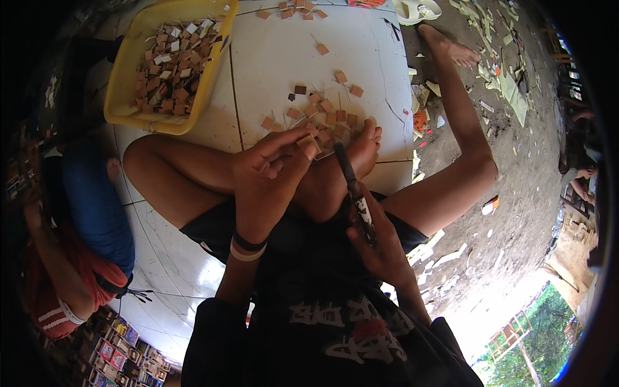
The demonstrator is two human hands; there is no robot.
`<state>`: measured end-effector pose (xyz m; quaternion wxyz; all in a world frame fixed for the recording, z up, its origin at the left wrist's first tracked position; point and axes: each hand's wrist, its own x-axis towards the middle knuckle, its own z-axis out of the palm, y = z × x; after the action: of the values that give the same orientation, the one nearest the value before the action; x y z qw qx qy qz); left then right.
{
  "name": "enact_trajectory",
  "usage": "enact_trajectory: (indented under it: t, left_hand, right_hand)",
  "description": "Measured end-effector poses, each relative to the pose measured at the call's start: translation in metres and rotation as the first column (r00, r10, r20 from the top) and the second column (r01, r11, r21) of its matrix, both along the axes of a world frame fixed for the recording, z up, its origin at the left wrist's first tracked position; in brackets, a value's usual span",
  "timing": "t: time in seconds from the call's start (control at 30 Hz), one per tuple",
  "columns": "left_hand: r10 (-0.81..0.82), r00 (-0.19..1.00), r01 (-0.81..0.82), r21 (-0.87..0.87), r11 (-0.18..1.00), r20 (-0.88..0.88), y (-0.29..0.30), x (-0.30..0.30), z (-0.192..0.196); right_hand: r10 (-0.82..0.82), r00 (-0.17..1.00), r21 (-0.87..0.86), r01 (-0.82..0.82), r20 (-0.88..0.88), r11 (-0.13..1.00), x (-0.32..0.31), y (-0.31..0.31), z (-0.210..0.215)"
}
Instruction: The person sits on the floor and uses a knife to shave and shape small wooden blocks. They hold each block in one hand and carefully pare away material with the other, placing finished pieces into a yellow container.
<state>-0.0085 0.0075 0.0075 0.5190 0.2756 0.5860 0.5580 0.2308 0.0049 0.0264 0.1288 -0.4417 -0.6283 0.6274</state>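
My left hand (271, 171) is raised above my crossed shin, thumb and fingers closed on a small brown square tile (311, 144). A thin pale line sticks out beside that tile, toward the tool's tip. In my right hand (382, 244) is a slim dark tool (352, 182) with pale marks on its handle; I cannot make out its exact kind. Its tip points up toward the tile, and whether they touch is unclear. Just beyond my hands lies a loose heap of brown square pieces (329, 111), several with thin sticks attached.
A yellow tub (224, 64) filled with similar pieces stands at the far left on white floor tiles (277, 58). More pieces (296, 8) lie at the far edge. To the right, scraps litter a bare dirt floor (516, 168). Another person (84, 277) sits at my left.
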Motion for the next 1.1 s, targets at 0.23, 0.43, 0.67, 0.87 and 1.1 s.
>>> enact_trajectory:
  t: [0.23, 0.43, 0.67, 0.87, 1.1]
  left_hand:
    - [0.053, 0.987, -0.053, -0.003, 0.999, 0.151, 0.005, 0.012, 0.003]
    - [-0.047, 0.89, 0.066, -0.026, 0.998, 0.454, 0.009, 0.017, -0.007]
    - [-0.092, 0.839, 0.136, -0.043, 0.99, 0.536, 0.0, 0.012, -0.003]
    - [0.112, 0.822, -0.077, -0.086, 0.993, 0.558, 0.004, 0.011, -0.002]
    - [0.033, 0.956, -0.036, 0.003, 0.999, 0.292, 0.004, 0.007, -0.007]
  right_hand:
    - [-0.035, 0.999, 0.007, 0.034, 0.018, 0.999, -0.002, -0.006, 0.004]
    - [0.026, 0.997, -0.16, -0.036, -0.067, 0.986, 0.001, -0.005, 0.008]
    - [-0.33, 0.802, -0.733, -0.186, -0.498, 0.654, 0.007, -0.012, 0.014]
    - [-0.329, 0.835, -0.745, -0.136, -0.441, 0.653, 0.008, -0.006, 0.014]
    - [-0.201, 0.979, -0.678, 0.124, -0.036, 0.725, 0.009, 0.007, 0.019]
